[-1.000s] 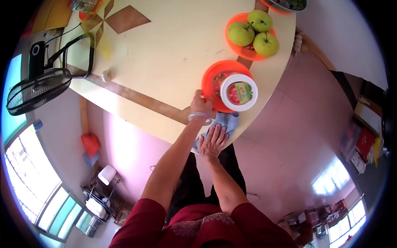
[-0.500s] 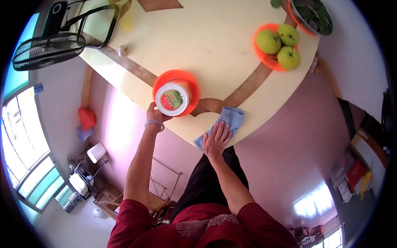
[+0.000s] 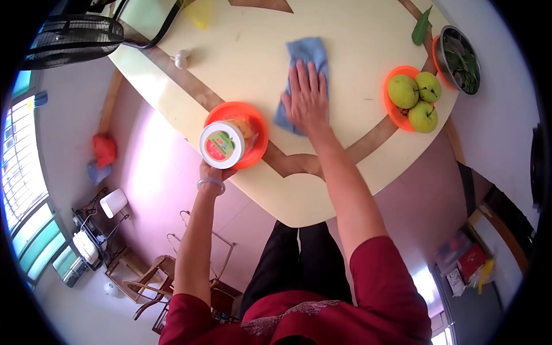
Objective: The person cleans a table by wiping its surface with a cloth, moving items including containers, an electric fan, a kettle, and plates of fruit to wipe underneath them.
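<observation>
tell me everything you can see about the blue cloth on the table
The cloth is plain blue, oblong and soft-looking, like woven fabric, with slightly uneven edges. It lies spread on the pale table, its long side running away from the person. The right hand rests palm down on it, hiding much of its middle; the far end and a near left corner show. Whether it is damp or folded double cannot be told.

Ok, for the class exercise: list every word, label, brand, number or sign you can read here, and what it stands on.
No text can be read for certain.
Jar-lid label: red and green, with what looks like lettering, too blurred to read.
White card at lower right: faint marks, too small to read.
</observation>
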{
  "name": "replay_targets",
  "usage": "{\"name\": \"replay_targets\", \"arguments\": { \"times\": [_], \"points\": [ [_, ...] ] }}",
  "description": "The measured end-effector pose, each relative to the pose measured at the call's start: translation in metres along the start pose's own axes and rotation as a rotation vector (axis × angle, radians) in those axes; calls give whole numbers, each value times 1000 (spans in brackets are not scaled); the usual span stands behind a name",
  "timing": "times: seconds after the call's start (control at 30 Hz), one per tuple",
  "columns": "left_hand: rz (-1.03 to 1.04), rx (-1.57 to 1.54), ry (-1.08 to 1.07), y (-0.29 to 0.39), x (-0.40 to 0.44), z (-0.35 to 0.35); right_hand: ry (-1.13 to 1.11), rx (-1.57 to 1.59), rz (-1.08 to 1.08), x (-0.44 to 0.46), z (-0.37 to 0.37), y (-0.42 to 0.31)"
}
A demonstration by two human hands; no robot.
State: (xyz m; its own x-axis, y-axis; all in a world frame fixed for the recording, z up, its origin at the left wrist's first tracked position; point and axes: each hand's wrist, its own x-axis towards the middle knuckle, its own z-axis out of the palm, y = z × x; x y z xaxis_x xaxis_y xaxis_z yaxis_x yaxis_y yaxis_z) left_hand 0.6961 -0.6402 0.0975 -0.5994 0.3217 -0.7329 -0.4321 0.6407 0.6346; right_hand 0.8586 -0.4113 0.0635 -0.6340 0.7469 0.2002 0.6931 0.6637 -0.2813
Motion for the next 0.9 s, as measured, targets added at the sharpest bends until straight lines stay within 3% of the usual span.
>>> {"name": "replay_targets", "arguments": {
  "times": [0.03, 0.13, 0.2, 0.23, 0.37, 0.47, 0.6, 0.77, 0.87, 0.9],
  "points": [
    [96, 99, -40, -12, 8, -10, 21, -21, 14, 16, 5, 7],
    [107, 196, -87, 2, 1, -5, 79, -26, 55, 44, 18, 23],
    [-91, 172, -23, 13, -9, 1, 78, -28, 70, 39, 18, 32],
    [-76, 180, -2, 14, -13, 4, 81, -22, 89, 35, 16, 37],
    [-4, 139, 168, -7, -33, 4, 28, -52, 204, -20, -16, 64],
    [67, 372, 207, -50, -37, -8, -24, -76, 233, -78, -43, 81],
    [718, 1005, 111, -87, -74, 4, -88, -51, 266, -157, -67, 96],
    [813, 1544, -96, -77, -97, 28, -22, -158, 402, -205, -79, 122],
    [787, 1670, -208, -71, -96, 34, 79, -232, 508, -203, -79, 135],
    [870, 1701, -216, -76, -92, 32, 112, -265, 563, -201, -76, 139]
  ]
}}
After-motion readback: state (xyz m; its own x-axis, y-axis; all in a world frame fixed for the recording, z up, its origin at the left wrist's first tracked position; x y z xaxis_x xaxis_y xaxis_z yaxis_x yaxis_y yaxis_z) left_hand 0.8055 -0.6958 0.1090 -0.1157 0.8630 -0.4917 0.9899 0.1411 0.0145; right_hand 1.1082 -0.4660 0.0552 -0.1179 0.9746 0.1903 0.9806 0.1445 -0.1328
